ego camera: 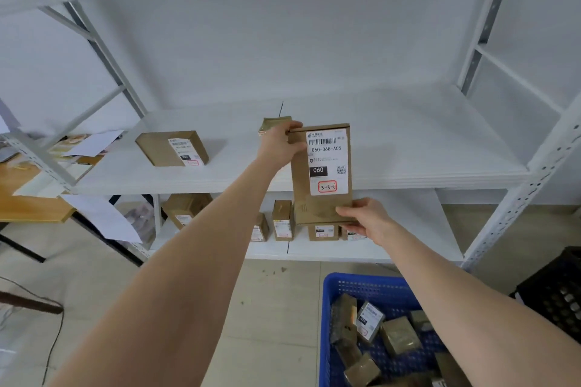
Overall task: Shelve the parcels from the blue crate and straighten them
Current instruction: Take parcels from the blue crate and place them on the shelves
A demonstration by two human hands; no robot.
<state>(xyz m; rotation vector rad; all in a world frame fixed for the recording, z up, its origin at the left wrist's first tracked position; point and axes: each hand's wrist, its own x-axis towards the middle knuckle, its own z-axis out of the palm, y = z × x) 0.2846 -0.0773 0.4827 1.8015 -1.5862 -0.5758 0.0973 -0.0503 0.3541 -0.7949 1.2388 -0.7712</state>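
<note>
A tall brown parcel [320, 204] with a white label marked 060 is held upright over the front edge of the white middle shelf [408, 148]. My left hand [281, 143] grips its upper left corner and my right hand [366, 220] grips its lower right corner. Behind my left hand a small parcel [275, 122] stands on the shelf. Another flat parcel [171, 148] lies further left on the same shelf. The blue crate [361, 286] sits on the floor at lower right with several brown parcels inside.
The lower shelf [330, 250] holds a row of several small parcels. A wooden table [28, 207] with papers stands at the left. A black crate [556, 289] is at the right edge. Metal uprights frame the rack on both sides.
</note>
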